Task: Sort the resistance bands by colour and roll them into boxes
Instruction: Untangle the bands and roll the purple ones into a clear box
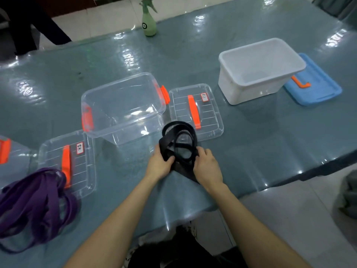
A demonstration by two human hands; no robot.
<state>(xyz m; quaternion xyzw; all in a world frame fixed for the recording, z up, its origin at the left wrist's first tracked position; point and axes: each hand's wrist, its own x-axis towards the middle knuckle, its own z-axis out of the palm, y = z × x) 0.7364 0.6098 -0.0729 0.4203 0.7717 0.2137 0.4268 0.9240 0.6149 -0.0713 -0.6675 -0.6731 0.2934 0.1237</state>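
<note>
Holding a black band in both hands

Both hands are out in front, low over the grey table (pixel 251 144). The left hand (pixel 161 166) has its fingers and thumb curled round one side of the black band (pixel 178 144). The right hand (pixel 207 168) grips the other side. The hands are close together with the band bunched between them. Loops of the band stick up past the fingers, and a flat bit hangs down under the right hand.

Just behind the band sits a big clear box (pixel 123 113) with orange clips. It is open on top. A clear lid (pixel 212 117) with an orange handle and a small label lies flat to the right of the box, and the top loop of the band shows in front of its near corner. Another clear lid (pixel 85 171) with a label lies to the left of the hands. A pile of purple bands (pixel 32 204) rests on the table by that lid and partly on it.

Far off to the right stands a white box (pixel 260 70), open on top, beside a blue lid (pixel 318 89). A green spray bottle (pixel 148 22) stands at the far edge of the table.
</note>
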